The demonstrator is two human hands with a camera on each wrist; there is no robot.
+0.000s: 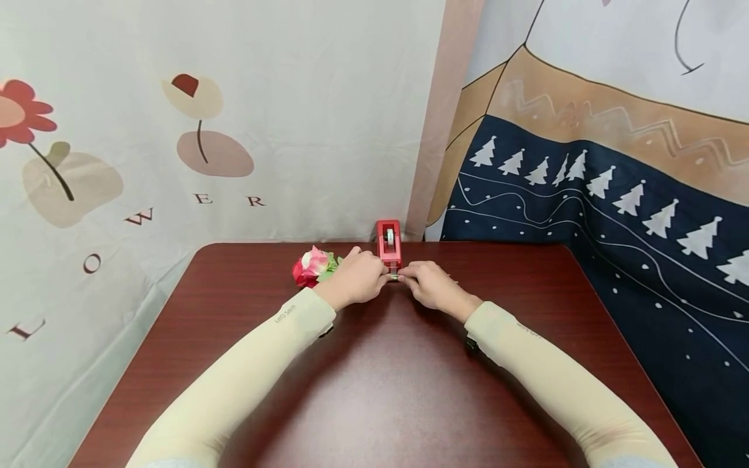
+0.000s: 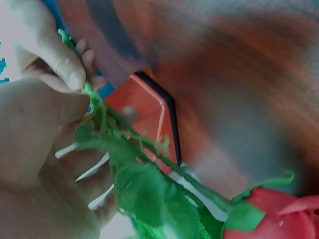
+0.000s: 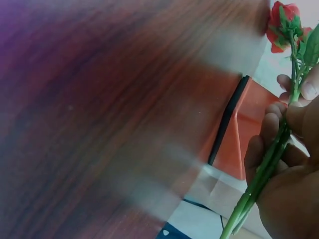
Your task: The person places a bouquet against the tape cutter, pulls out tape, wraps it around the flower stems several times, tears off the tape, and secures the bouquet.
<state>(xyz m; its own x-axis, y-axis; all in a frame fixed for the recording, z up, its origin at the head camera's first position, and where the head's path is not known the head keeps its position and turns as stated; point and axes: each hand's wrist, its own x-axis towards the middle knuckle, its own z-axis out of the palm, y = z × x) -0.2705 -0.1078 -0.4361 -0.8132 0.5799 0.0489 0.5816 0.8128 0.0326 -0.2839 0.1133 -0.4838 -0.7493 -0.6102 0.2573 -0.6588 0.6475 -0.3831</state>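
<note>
Stems [image 3: 266, 174], slender and green, topped by red and pink artificial flowers [image 1: 315, 261], are pinched by my left hand [image 1: 359, 275] nearer the blooms and gripped by my right hand [image 1: 432, 285] farther down, just in front of a red, angular tape dispenser [image 1: 389, 256] on the glossy reddish-brown table [image 1: 380, 409].

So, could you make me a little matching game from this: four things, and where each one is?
Things
1. Red plastic tape dispenser
2. Thin green flower stems
3. Red-and-pink, many-petalled flower heads
4. Navy cloth with white trees

Places
A. Just left of the person's bare left hand
B. Hanging to the right of the dark red-brown table
C. Near the table's far edge, just beyond the hands
D. Held by the left hand and the bare right hand

Pairs: 1-C, 2-D, 3-A, 4-B
</note>
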